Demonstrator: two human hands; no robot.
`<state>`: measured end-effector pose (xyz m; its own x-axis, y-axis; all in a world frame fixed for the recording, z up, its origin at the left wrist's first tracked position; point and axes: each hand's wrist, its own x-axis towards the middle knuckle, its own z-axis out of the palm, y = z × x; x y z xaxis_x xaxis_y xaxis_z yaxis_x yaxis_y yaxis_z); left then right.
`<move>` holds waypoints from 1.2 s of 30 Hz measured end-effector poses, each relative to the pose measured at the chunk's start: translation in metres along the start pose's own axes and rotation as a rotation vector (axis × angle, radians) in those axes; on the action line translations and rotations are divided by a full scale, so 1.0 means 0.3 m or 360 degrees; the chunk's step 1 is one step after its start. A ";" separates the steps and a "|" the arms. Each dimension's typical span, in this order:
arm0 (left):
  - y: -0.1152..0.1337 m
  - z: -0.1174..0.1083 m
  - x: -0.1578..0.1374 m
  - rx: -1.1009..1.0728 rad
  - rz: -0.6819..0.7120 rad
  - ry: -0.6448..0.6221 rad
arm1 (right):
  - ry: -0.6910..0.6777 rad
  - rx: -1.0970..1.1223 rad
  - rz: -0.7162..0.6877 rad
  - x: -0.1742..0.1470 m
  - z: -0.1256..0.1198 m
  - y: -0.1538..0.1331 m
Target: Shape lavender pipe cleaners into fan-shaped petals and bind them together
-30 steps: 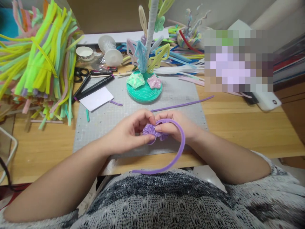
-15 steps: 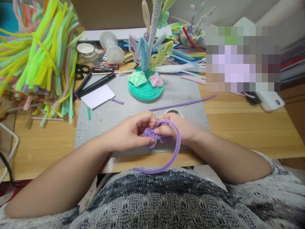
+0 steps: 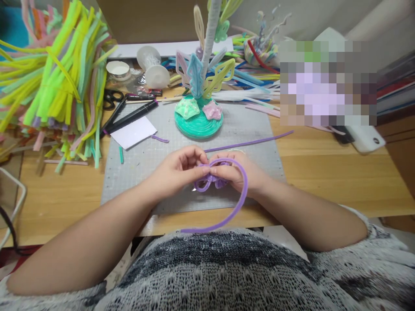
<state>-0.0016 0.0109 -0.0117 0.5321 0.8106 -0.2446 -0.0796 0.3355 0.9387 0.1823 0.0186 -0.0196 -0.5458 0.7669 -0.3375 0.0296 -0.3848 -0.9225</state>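
Between my two hands, over the front of the grey cutting mat (image 3: 155,155), is a purple pipe cleaner (image 3: 244,194) bent into small loops at one end. Its long free end curves round to the right and down to my clothing. My left hand (image 3: 181,170) pinches the looped part from the left, thumb on top. From the right, my right hand (image 3: 240,172) grips the same part, its thumb tip close to the left thumb. Fingers cover much of the bundle. A straight purple pipe cleaner (image 3: 253,141) lies on the mat beyond the hands.
A round green base (image 3: 198,127) with a wrapped stem and pipe-cleaner shapes stands behind my hands. Pipe cleaners (image 3: 55,77) are heaped at left. Markers (image 3: 132,116), a white card (image 3: 133,133), scissors (image 3: 112,98) and a spool (image 3: 157,77) lie left of the base.
My left hand has shifted its grip slightly up, its thumb now nearer the right thumb. A small loop shows more openly below the thumbs.
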 end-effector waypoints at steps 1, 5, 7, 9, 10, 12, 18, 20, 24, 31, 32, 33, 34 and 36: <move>-0.002 -0.001 0.002 0.0013 -0.0042 0.0033 | 0.0038 -0.0012 0.0001 -0.001 0.002 -0.003; -0.008 -0.007 0.004 0.0013 -0.0147 0.0095 | 0.0157 -0.0032 -0.0003 -0.006 0.012 -0.018; -0.007 -0.008 0.003 0.0000 -0.0107 0.0140 | 0.0176 -0.0027 -0.0005 -0.007 0.015 -0.021; -0.003 -0.008 0.003 0.0033 -0.0070 0.0171 | 0.0202 -0.0017 -0.0019 -0.008 0.016 -0.020; -0.001 -0.007 0.003 0.0064 -0.0061 0.0186 | 0.0231 -0.0012 -0.0039 -0.008 0.015 -0.019; 0.003 -0.007 0.003 0.0123 -0.0071 0.0209 | 0.0315 -0.0018 -0.0108 -0.008 0.013 -0.018; 0.001 -0.004 0.003 0.0128 -0.0136 0.0207 | 0.0363 -0.0167 -0.0214 -0.012 0.011 -0.015; 0.002 -0.001 0.002 0.0133 -0.0151 0.0223 | 0.0359 -0.0207 -0.0240 -0.015 0.011 -0.011; 0.004 0.005 -0.003 0.0191 -0.0142 0.0273 | 0.0347 -0.0476 -0.0509 -0.022 0.008 -0.003; -0.003 0.001 -0.002 0.0521 0.0164 0.0765 | 0.0736 -0.0664 -0.0830 -0.040 0.011 -0.004; -0.002 -0.001 0.001 0.0456 0.0167 0.0826 | 0.0668 -0.0486 -0.0685 -0.040 0.011 -0.005; -0.002 -0.003 0.004 0.0368 0.0169 0.0871 | 0.0509 -0.0288 -0.0526 -0.040 0.010 -0.006; -0.001 -0.006 0.007 0.0276 0.0174 0.0903 | 0.0284 -0.0093 -0.0373 -0.040 0.009 -0.007; 0.000 -0.012 0.013 0.0126 0.0201 0.0960 | -0.0238 0.0220 -0.0152 -0.041 0.006 -0.010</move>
<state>-0.0027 0.0158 -0.0135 -0.0490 0.9780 -0.2029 -0.0357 0.2013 0.9789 0.1872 0.0095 -0.0123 -0.6589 0.7227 -0.2088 -0.1376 -0.3886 -0.9111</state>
